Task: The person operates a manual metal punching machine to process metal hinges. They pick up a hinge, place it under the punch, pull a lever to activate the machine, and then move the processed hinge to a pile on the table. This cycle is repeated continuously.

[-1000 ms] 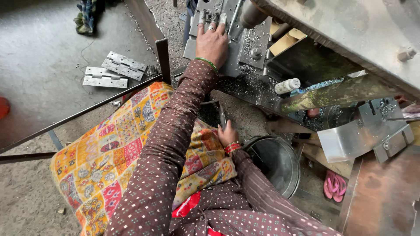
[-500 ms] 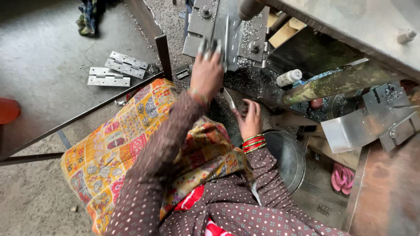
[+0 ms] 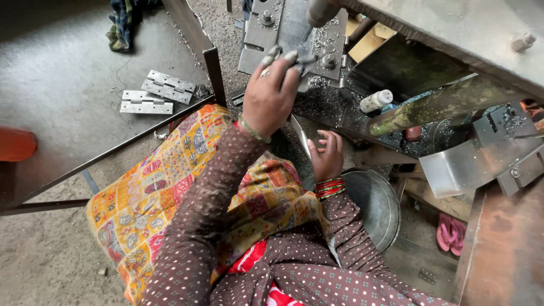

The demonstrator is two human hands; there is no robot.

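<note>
Single head-worn view, steeply downward, close over the machine bed (image 3: 294, 34).

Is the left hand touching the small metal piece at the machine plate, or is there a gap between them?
Touching. The head view shows the left hand with its fingers closed around the small metal piece, above the machine plate.

White bottle (image 3: 376, 101), tan carton (image 3: 372, 43), under machine.
</note>
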